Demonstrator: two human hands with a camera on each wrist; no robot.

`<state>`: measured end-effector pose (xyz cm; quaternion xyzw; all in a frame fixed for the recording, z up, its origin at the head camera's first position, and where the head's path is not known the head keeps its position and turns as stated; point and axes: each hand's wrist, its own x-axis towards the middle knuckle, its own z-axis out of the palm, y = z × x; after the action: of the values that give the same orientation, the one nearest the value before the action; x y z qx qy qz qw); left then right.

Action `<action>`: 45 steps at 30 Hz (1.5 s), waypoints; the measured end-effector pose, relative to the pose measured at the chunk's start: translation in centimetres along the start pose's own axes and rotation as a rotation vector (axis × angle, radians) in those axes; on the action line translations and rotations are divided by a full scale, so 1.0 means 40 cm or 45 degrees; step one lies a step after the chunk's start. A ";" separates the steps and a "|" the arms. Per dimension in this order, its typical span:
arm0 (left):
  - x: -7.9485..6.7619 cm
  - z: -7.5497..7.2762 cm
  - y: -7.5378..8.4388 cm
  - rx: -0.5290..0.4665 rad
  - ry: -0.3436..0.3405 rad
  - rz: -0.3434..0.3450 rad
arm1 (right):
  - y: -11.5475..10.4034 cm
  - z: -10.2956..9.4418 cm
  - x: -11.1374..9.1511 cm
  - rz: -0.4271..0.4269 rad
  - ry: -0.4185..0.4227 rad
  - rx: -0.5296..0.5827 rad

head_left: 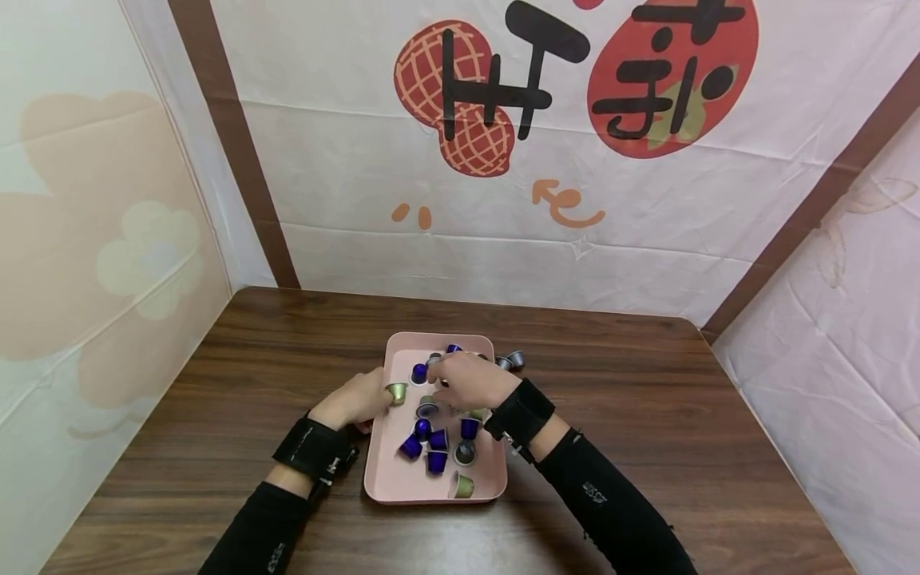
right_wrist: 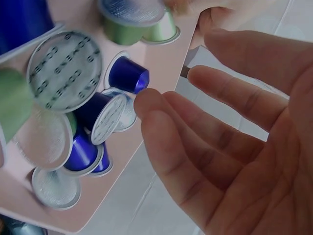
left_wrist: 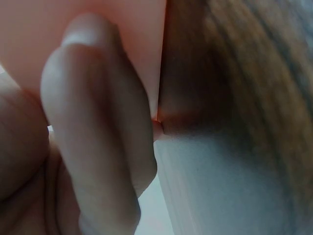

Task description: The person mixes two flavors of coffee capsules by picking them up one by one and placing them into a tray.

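A pink tray (head_left: 395, 484) lies on the wooden table, holding several coffee capsules in dark blue, green and grey. At its left rim, my left hand (head_left: 357, 397) grips the edge, with fingers (left_wrist: 93, 122) curled against the tray's side. Beside that hand's fingertips sits a light green capsule (head_left: 397, 392). Over the upper right of the tray hovers my right hand (head_left: 476, 381), its fingers loosely bent and nothing held. Its fingertips come close to a blue capsule (right_wrist: 128, 74) in the right wrist view; contact cannot be told. That hand hides some capsules.
Two grey capsules (head_left: 516, 359) lie just outside the tray's right side, partly behind the right hand. Dark wooden table (head_left: 611, 415) surrounds the tray. A printed white cloth (head_left: 345, 184) hangs behind the table, with further cloths at both sides.
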<state>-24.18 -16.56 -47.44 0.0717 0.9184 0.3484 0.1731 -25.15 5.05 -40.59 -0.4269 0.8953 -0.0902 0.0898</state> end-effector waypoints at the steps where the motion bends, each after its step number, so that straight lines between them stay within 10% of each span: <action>1: 0.000 -0.001 -0.001 0.001 0.005 0.003 | 0.004 -0.001 -0.002 0.000 0.005 0.003; 29: -0.007 -0.016 0.002 0.008 0.028 -0.009 | 0.207 -0.022 -0.134 0.395 0.152 0.002; 45: -0.017 -0.004 0.007 -0.011 0.016 -0.006 | 0.282 0.036 -0.140 0.416 0.106 0.014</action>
<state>-23.61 -16.63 -46.99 0.0668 0.9182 0.3523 0.1686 -29.78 16.26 -44.19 -0.2712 0.9552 -0.0968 0.0685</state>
